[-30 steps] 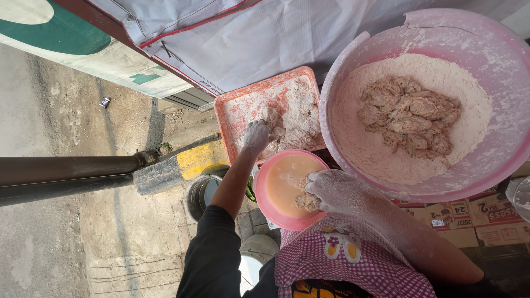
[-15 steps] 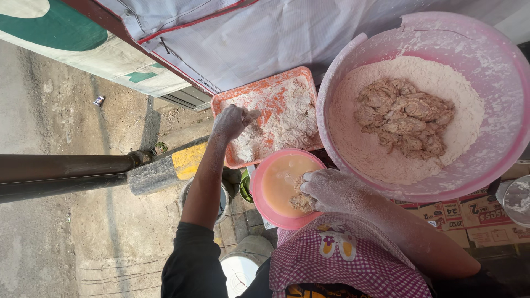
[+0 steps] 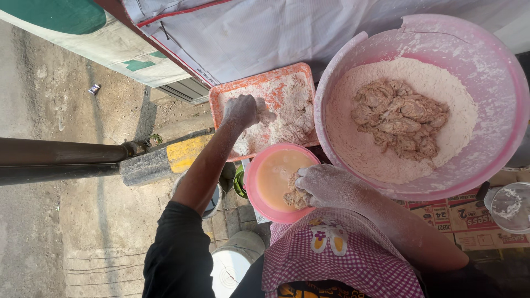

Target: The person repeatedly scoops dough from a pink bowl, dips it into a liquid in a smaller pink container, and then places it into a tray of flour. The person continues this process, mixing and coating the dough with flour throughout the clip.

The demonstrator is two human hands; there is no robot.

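Note:
My left hand, dusted with flour, rests closed over the left part of an orange tray that holds several floured meat pieces. My right hand, also floured, grips a battered meat piece at the near edge of a small pink bowl filled with orange liquid batter. To the right a large pink basin holds white flour with a heap of coated meat pieces in the middle.
A pink checked apron covers my front. A white cloth lies behind the tray. A small glass container stands at the right on printed cardboard. Below left are a dark pipe, a yellow-painted kerb and a white bucket.
My left hand moved left across the orange tray to its left part. My right hand stayed at the small pink bowl holding the meat piece.

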